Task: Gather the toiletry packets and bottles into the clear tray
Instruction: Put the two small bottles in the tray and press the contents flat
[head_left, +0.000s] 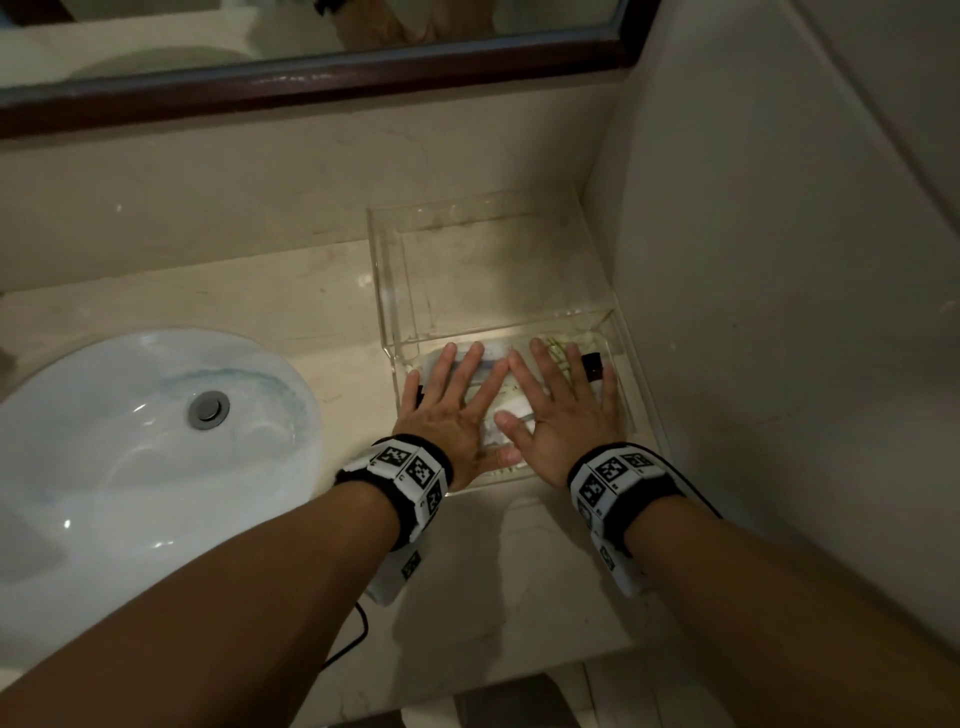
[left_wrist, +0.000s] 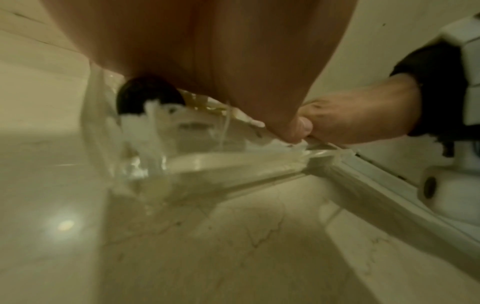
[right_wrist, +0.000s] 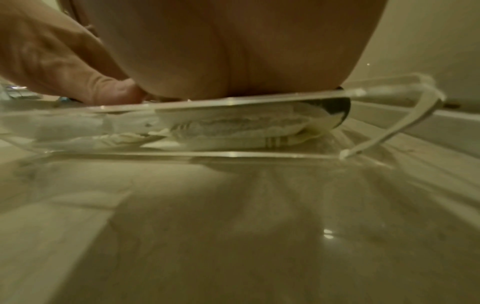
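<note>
Your left hand (head_left: 448, 415) lies flat, palm down, its fingers straight and spread, pressing on the white toiletry packets (head_left: 506, 410) at the left of the clear acrylic tray (head_left: 395, 291). Your right hand (head_left: 558, 410) lies the same way just beside it, fingers straight and apart, over the packets at the right. Neither grip is closed round anything; both simply rest on the pile, and the two index fingers meet or nearly meet near the middle. The left thumb reaches toward the right hand at the tray's near edge, as the left wrist view shows (left_wrist: 298, 125).

Under your palms the packets lie in a low crumpled layer on the tray floor, some printed with thin green lines. A black bottle cap (head_left: 592, 365) shows between the fingers of your right hand, and another dark cap (left_wrist: 148, 94) sits under your left palm near the tray's left wall. The bottles themselves are mostly hidden by your hands.

The tray stands on the beige marble counter (head_left: 234, 312), in the right corner against the pale wall (head_left: 753, 260). Its far part holds nothing you can make out. To the left, well apart, is the white oval sink (head_left: 130, 441) with its metal drain (head_left: 209, 409). A dark-framed mirror (head_left: 311, 78) runs along the far wall. Both wrists wear black bands with square printed markers.
</note>
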